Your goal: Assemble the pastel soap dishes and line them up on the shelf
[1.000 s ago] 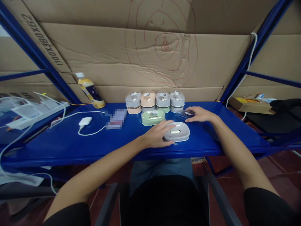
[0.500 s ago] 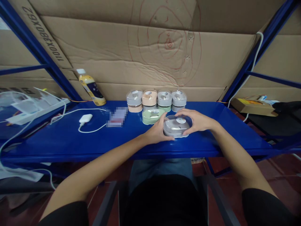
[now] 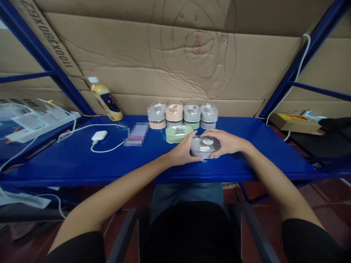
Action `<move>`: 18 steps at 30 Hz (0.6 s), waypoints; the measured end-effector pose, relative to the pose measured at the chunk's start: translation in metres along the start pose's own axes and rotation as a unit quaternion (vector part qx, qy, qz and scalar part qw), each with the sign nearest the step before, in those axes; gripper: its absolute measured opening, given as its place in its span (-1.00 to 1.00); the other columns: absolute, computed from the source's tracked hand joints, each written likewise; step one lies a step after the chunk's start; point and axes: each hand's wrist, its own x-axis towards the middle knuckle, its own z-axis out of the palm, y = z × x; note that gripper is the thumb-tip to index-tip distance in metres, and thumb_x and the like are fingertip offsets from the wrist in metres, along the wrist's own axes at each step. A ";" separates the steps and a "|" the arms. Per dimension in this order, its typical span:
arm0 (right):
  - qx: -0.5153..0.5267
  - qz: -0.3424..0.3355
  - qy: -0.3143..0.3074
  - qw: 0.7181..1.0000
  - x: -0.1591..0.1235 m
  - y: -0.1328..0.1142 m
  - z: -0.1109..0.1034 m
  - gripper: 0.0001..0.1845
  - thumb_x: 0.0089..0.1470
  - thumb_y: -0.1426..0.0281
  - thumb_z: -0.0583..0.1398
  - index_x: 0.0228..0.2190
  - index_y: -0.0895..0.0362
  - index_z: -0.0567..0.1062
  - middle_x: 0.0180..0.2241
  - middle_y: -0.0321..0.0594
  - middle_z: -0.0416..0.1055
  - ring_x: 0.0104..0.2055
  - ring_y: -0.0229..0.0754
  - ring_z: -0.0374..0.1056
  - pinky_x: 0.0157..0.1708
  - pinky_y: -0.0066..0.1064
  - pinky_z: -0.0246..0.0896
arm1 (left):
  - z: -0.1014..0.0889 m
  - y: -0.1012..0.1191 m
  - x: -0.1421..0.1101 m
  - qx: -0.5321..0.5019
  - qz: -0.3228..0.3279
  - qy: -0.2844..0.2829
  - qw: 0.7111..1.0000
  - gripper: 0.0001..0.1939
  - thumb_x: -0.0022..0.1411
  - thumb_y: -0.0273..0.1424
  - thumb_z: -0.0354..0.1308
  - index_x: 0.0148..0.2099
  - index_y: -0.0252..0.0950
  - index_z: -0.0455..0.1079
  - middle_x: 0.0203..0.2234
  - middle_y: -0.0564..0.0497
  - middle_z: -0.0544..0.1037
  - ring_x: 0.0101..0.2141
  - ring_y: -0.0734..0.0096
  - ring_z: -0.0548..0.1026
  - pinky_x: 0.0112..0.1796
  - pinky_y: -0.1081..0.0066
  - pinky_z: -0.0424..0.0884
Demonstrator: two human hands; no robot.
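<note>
A small grey lidded box with a clear cover, a round sticker and a pale latch rests near the front of the blue table. My left hand holds its left side, thumb at the front and fingers behind. Around the right side and front corner curves my right hand, also gripping it. Just left of my fingers lies a light green box of the same kind. Behind it, similar boxes stand stacked in a row: a grey one, an orange one and further grey ones.
On the left are a yellow drink bottle, a white charger case with a cable, and a pixelated flat item. Cardboard backs the blue table. An open carton lies at right, beyond the blue frame.
The clear cover now sits lower and closer on the grey box between my hands. My fingers have shifted slightly around it; the other boxes stay in place.
</note>
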 end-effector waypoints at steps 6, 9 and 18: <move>-0.008 0.026 -0.020 0.999 -0.003 0.007 0.003 0.20 -0.08 -0.03 0.57 0.48 -0.06 0.29 0.41 -0.01 0.37 0.42 0.28 0.32 0.40 0.15 0.27 | -0.013 0.018 -0.002 0.076 0.054 0.029 0.995 0.16 0.19 0.07 0.49 0.59 -0.18 -0.03 0.48 -0.35 0.25 0.47 -0.28 0.27 0.43 -0.20 0.28; -0.007 0.036 -0.016 0.999 -0.004 0.014 0.004 0.26 -0.10 -0.06 0.57 0.49 -0.03 0.27 0.45 0.02 0.32 0.46 0.33 0.28 0.42 0.20 0.24 | -0.031 0.022 0.001 0.128 0.068 0.119 0.982 -0.19 0.35 -0.03 0.34 0.47 -0.21 0.17 0.36 -0.29 0.40 0.37 -0.18 0.39 0.37 -0.12 0.37; -0.026 0.083 0.035 0.996 -0.008 0.022 -0.013 0.19 -0.13 -0.07 0.57 0.43 -0.02 0.37 0.38 0.01 0.42 0.38 0.34 0.37 0.38 0.24 0.26 | -0.066 0.003 0.005 0.321 -0.258 0.217 0.885 -0.35 0.42 0.06 0.12 0.19 -0.44 0.41 0.11 -0.56 0.52 0.21 -0.64 0.46 0.15 -0.36 0.44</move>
